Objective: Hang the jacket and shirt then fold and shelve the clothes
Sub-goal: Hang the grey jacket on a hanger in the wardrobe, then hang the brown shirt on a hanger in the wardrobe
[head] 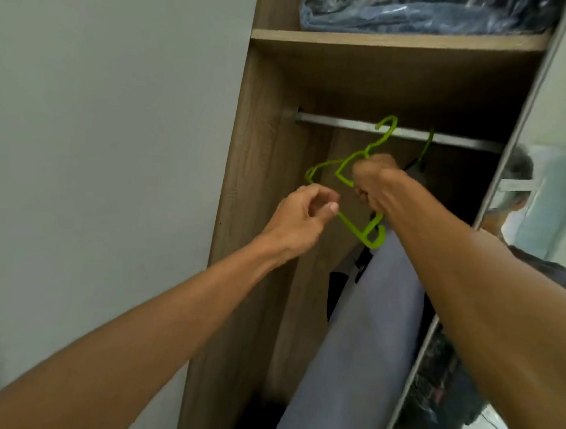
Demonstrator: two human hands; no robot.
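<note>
I see a wooden shelf carrying a plastic-wrapped blue bundle; below it, a metal rail bears a green hanger.

wardrobe: wood-grain board, brown, matt
rail, upper middle: bare metal, dull silver sheen
hanger: green plastic, smooth, slightly glossy
garment, lower middle: grey-blue cloth, matt, smooth
bag, top shelf: clear glossy plastic, crinkled
wall, left: paint, matt, even
mirror, right edge: glossy glass
</note>
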